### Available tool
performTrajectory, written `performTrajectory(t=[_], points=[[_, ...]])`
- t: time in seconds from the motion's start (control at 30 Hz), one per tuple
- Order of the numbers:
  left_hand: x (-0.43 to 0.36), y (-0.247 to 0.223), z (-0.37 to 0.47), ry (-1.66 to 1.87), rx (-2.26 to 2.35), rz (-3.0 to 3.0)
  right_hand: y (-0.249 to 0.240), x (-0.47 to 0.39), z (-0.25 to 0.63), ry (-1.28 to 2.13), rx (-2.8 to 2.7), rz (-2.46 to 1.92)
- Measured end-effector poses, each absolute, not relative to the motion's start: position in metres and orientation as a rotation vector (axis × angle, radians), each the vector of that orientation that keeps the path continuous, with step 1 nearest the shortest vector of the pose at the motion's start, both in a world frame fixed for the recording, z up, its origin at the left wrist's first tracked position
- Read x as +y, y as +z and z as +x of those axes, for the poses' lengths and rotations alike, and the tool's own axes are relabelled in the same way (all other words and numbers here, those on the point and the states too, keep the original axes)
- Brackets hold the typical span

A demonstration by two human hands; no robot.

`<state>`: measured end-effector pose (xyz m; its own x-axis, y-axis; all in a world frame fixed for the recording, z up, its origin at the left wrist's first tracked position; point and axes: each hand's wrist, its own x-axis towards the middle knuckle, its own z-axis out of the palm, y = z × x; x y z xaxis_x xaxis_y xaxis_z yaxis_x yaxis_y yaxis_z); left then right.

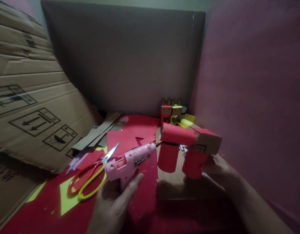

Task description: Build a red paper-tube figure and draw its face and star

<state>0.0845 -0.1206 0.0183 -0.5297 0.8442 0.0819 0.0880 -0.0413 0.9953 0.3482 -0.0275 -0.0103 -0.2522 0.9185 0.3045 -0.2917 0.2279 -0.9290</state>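
My left hand is closed around the handle of a pink hot glue gun. Its nozzle points right, close to the joint of a red paper tube figure. That figure has a tube lying across on top, upright red tubes below it, and a small brown cardboard box with a red top at its right end. My right hand grips the figure from the right, by the tube under the box; some fingers are hidden behind it. Scissors with red and yellow handles lie left of the glue gun.
The figure stands over a cardboard board on the red table. Red paper sheets and cardboard strips lie behind. Two small eared box figures stand at the back. A large carton leans at left; a pink wall bounds the right.
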Motion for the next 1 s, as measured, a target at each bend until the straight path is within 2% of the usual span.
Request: performTrajectory(t=[1.0], points=[[-0.1230, 0.0252, 0.0932, 1.548, 1.490, 0.839, -0.0093, -0.0283, 0.3523, 1.312, -1.408, -0.685]])
